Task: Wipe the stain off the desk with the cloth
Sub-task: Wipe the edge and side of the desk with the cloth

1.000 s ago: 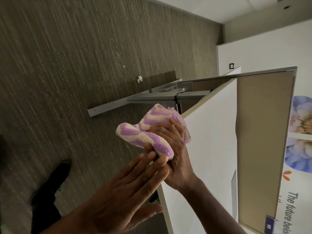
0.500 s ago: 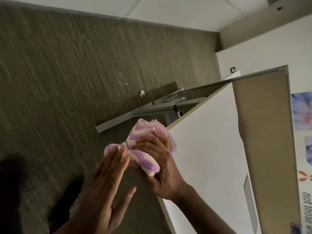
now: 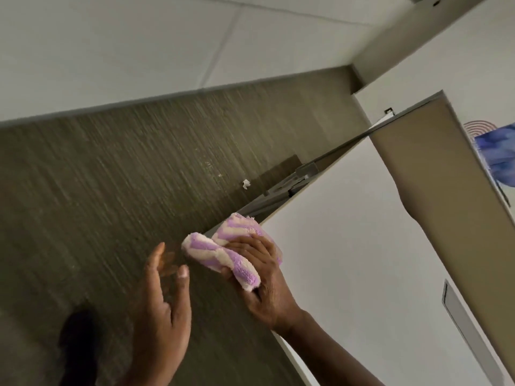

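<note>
Striped brown carpet (image 3: pixel 111 190), white wall (image 3: pixel 139 51), tan partition (image 3: pixel 434 190)

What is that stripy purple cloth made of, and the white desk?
The purple-and-cream striped cloth, bunched in the right hand, looks like fluffy microfibre or terry: its pile is fuzzy and it folds softly. The white desk looks like smooth matte laminate board, flat and even with a crisp edge, though that is a guess.

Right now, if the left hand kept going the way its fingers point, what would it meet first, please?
Probably nothing: the left hand points past the cloth, over the carpet; depth is unclear.
</note>
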{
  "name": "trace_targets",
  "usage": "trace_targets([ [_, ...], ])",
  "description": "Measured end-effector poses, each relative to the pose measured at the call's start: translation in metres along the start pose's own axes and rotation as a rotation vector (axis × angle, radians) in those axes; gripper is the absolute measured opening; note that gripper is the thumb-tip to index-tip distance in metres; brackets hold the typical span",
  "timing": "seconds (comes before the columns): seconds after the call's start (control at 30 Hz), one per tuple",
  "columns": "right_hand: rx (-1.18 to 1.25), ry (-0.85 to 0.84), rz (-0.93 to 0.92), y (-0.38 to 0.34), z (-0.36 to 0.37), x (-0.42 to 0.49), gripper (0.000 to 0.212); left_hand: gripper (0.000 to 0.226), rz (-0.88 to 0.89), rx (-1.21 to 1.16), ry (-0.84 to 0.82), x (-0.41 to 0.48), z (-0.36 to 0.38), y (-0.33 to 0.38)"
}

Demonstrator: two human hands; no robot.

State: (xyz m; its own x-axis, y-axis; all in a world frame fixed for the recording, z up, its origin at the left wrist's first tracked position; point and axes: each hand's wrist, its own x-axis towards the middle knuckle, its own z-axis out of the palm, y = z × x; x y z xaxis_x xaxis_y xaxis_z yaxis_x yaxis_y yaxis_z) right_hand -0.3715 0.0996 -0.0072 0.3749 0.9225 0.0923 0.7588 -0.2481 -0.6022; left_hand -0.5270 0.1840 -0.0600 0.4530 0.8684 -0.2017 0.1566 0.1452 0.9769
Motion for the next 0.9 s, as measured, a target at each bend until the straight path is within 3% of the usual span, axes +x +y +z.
trace_targets([
  [0.17, -0.001, 0.039, 0.018, -0.011, -0.001, -0.007, 0.039, 0.058, -0.361, -0.276, 0.023, -0.004, 0.011, 0.026],
  [0.43, -0.119, -0.034, -0.001, -0.019, -0.003, -0.019, 0.048, 0.068, -0.553, -0.353, -0.224, -0.001, 0.003, 0.065],
  [0.67, -0.289, -0.128, -0.020, -0.029, -0.023, -0.029, 0.065, 0.051, -0.507, -0.411, -0.337, -0.013, 0.006, 0.094],
  [0.9, -0.282, -0.176, 0.014, -0.036, -0.035, -0.047, 0.085, 0.032, -0.491, -0.356, -0.305, -0.029, 0.018, 0.109],
])
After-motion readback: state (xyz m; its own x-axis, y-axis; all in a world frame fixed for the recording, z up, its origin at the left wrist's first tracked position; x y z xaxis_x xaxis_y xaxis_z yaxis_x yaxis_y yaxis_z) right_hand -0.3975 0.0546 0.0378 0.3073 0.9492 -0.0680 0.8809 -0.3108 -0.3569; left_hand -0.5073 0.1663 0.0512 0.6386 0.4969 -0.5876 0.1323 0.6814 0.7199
